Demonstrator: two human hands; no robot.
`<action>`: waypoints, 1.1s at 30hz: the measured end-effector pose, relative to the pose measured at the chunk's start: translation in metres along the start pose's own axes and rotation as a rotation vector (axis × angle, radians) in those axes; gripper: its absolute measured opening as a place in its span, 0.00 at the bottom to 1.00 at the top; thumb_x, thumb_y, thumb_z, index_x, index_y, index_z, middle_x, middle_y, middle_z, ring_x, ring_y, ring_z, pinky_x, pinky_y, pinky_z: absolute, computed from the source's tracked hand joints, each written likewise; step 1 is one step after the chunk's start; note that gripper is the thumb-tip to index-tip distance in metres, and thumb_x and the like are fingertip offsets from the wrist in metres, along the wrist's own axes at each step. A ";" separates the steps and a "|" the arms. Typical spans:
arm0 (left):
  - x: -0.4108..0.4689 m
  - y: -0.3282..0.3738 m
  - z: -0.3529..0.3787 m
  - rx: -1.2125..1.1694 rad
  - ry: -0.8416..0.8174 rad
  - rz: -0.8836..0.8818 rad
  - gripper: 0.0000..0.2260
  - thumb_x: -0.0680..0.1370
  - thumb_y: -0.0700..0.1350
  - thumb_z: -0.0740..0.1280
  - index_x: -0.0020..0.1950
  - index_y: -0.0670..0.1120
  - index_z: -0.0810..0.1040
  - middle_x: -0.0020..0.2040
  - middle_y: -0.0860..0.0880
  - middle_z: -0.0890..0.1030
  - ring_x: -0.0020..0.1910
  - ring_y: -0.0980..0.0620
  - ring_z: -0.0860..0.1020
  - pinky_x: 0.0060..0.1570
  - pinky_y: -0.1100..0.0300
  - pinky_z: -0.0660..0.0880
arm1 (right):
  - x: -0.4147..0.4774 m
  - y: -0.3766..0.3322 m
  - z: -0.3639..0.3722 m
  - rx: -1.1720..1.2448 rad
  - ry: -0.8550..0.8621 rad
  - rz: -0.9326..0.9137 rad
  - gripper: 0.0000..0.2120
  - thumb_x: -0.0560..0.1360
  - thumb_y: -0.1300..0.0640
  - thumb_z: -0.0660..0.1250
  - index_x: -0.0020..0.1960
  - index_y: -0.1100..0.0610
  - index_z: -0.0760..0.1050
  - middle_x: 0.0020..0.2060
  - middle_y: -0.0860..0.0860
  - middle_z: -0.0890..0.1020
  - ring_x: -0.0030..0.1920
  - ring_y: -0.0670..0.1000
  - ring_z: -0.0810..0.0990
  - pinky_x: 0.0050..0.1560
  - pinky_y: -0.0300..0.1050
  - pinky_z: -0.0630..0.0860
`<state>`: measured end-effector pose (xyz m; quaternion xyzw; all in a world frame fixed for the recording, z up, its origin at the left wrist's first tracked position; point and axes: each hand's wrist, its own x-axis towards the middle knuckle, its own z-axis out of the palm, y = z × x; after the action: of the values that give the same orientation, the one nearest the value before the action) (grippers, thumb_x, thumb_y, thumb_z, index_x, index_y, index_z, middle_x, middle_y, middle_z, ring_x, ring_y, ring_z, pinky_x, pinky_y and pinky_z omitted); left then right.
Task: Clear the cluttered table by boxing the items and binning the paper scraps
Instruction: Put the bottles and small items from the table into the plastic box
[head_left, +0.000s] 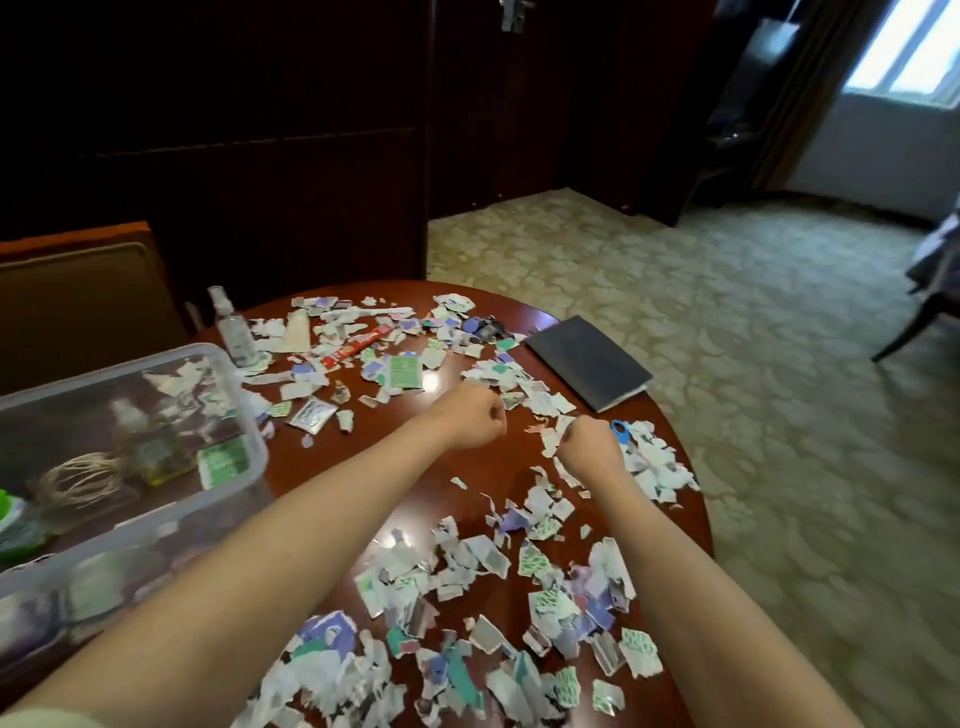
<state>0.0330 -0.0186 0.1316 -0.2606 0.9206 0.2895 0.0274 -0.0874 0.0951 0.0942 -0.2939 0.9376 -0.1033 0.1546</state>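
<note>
Torn paper scraps (483, 566) cover the round brown table (483, 467). My left hand (475, 423) is curled into a fist over the table's middle, and nothing shows in it. My right hand (589, 447) pinches a few scraps at its fingertips next to blue-handled scissors (621, 431). A clear plastic box (130, 467) at the left holds a small bottle, a coil of twine and a green packet. On the table lie a spray bottle (234, 327), a red tube (358, 348), a green packet (405, 370), a silver sachet (311, 414) and a dark notebook (587, 361).
A chair back (78, 301) stands behind the box at the left. Dark wooden panels rise beyond the table. Patterned carpet (727, 364) spreads to the right, with a chair leg (914, 322) at the far right edge.
</note>
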 end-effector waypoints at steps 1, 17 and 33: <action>0.006 0.004 0.005 0.012 -0.020 0.002 0.11 0.78 0.40 0.60 0.52 0.42 0.82 0.54 0.46 0.80 0.55 0.48 0.77 0.54 0.57 0.74 | 0.003 0.010 -0.002 -0.014 0.002 0.019 0.07 0.76 0.67 0.59 0.45 0.66 0.75 0.40 0.57 0.73 0.41 0.56 0.74 0.35 0.41 0.67; 0.080 0.065 0.106 -0.058 -0.289 0.031 0.09 0.77 0.42 0.63 0.51 0.42 0.81 0.52 0.46 0.81 0.44 0.51 0.77 0.40 0.60 0.74 | 0.057 0.135 0.000 0.064 0.017 0.217 0.12 0.76 0.68 0.56 0.52 0.67 0.78 0.50 0.63 0.81 0.49 0.60 0.79 0.44 0.46 0.75; 0.112 0.118 0.193 0.279 -0.246 -0.009 0.31 0.71 0.54 0.71 0.67 0.43 0.64 0.65 0.42 0.68 0.63 0.42 0.69 0.60 0.50 0.69 | 0.115 0.147 0.023 0.154 -0.040 0.180 0.10 0.77 0.62 0.60 0.40 0.64 0.76 0.37 0.58 0.79 0.43 0.60 0.78 0.35 0.40 0.68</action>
<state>-0.1415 0.1171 0.0101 -0.2212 0.9403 0.1886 0.1769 -0.2453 0.1443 0.0050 -0.1980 0.9461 -0.1550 0.2039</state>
